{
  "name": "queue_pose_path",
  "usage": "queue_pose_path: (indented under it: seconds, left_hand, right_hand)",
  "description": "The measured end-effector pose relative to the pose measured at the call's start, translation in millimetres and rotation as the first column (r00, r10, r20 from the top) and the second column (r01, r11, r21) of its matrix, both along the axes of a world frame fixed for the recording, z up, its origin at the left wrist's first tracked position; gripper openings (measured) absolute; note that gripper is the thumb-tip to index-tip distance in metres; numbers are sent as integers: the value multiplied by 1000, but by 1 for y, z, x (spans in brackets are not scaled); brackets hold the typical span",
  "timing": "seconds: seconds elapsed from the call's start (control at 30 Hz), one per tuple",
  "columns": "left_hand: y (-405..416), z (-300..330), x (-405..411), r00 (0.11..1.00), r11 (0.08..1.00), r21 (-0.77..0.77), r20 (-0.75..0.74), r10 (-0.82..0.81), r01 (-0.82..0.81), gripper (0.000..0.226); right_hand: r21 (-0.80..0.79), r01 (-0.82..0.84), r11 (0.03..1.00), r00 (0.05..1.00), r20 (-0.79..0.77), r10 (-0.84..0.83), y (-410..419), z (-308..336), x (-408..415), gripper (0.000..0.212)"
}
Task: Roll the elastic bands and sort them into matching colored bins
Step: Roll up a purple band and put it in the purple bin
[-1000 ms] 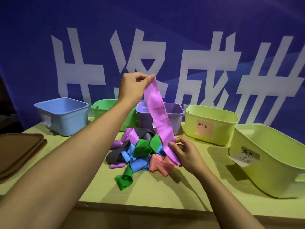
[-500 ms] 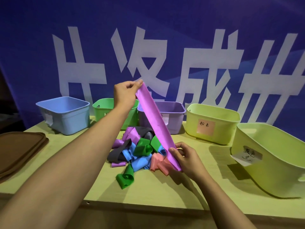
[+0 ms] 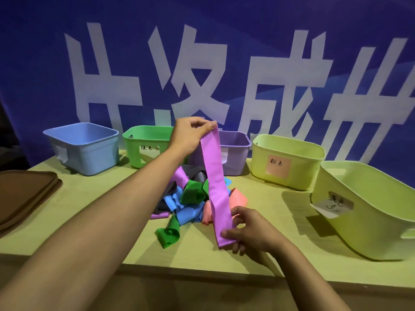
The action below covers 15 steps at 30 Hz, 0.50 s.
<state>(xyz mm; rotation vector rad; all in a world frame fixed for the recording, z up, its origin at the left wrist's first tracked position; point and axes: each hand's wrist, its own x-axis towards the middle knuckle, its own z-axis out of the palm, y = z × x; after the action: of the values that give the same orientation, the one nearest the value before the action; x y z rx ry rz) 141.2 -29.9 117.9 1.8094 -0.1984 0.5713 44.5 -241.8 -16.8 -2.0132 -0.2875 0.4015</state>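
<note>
You had the purple band (image 3: 216, 187) stretched flat and smooth, left hand (image 3: 190, 133) pinching the top, right hand (image 3: 247, 230) gripping the bottom.

I saw a pink-purple band (image 3: 215, 176) stretched over a mixed pile (image 3: 190, 198) of green, blue, salmon-pink, grey and purple bands. The table (image 3: 89, 209) was a pale yellow-green. Along its back stood a light blue bin (image 3: 85, 149), a bright green bin (image 3: 143, 147) and a lavender bin (image 3: 235, 151). Right of them were two pale lime bins: the nearer-centre lime bin (image 3: 292, 162) carried a pink label with dark writing, the large lime bin (image 3: 368, 212) a white one. A brown board (image 3: 24, 194) lay at the left. The backdrop (image 3: 202, 30) was deep blue with big white characters.
</note>
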Motion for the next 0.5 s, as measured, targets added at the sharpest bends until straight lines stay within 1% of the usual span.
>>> queue_pose_path:
  seconds: [0.07, 0.1, 0.17, 0.2, 0.27, 0.37, 0.43, 0.5]
  left_hand:
    - [-3, -8, 4, 1000, 1000, 17, 1, -23, 23, 14]
    - [-5, -12, 6, 999, 999, 21, 3, -39, 39, 13]
    - [-9, -21, 9, 997, 997, 20, 11, -76, 75, 12]
    - [-12, -24, 10, 996, 996, 11, 17, -92, 91, 14]
    - [-17, -29, 12, 992, 992, -16, 29, -125, 126, 16]
    - [-23, -30, 14, 985, 985, -39, 42, -166, 168, 18]
    - [-26, -30, 16, 982, 981, -44, 32, -188, 189, 20]
    - [-28, -31, 16, 973, 971, -61, 13, -232, 232, 19]
  right_hand:
    - [-82, 9, 997, 1000, -24, -11, 0, -1, -4, 48]
    - [-162, 27, 986, 1000, 2, -27, 0, -2, -6, 50]
    - [-387, 97, 917, 988, 150, -41, 1, -6, -7, 58]
    - [-461, 133, 877, 976, 214, -35, 1, -7, -8, 63]
    - [-501, 177, 847, 963, 267, -43, 1, -9, -11, 69]
    - [-537, 202, 819, 958, 282, -51, 0, -12, -13, 80]
    - [-543, 207, 814, 960, 274, -61, 0, -15, -12, 88]
    - [-528, 178, 830, 973, 222, -67, -1, -13, -10, 96]
